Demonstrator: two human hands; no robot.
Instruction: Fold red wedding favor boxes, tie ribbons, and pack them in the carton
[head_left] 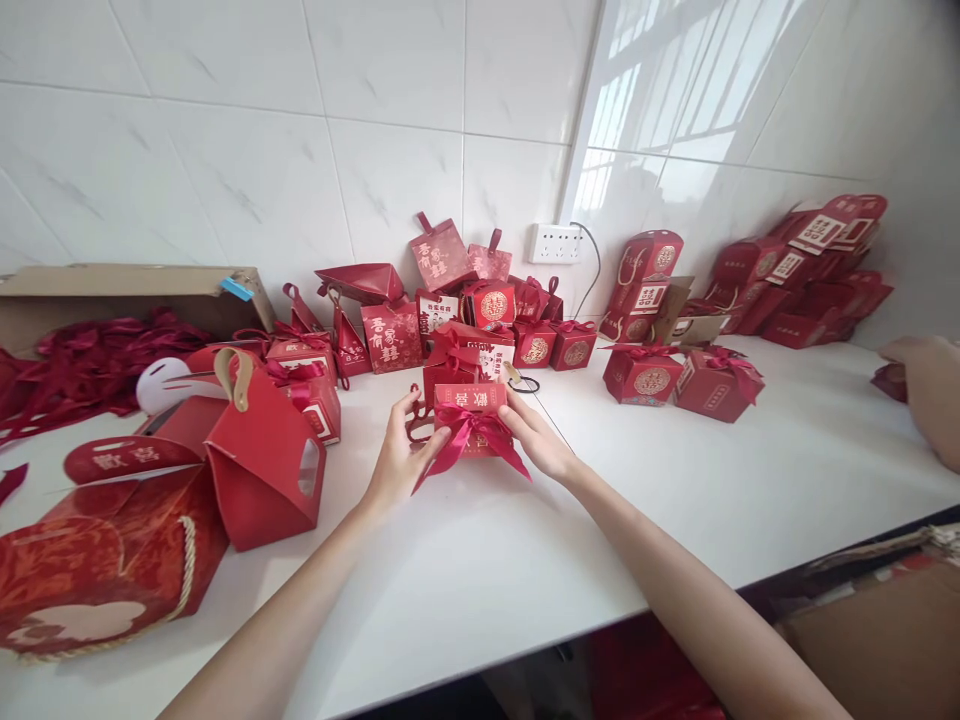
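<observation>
Between my hands is a small red gift box point(471, 398) with gold characters on its top and a crimson ribbon bow point(475, 424) across the front. My left hand point(403, 447) grips its left side, the thumb by the bow's left loop. On the opposite side, my right hand point(536, 430) presses its fingers to the box near the top corner. A dark red loop shows beside my left fingers. Right behind the held box stands another red box with a bow point(454, 352). Its lower part is hidden.
Left stand a large red box with rope handle point(112, 545) and a red house-shaped box point(262, 460). Behind them, a cardboard box point(142, 280) holds crimson ribbons. Several red boxes line the wall under a power strip point(556, 243). Another person's hand point(926, 385) is at far right.
</observation>
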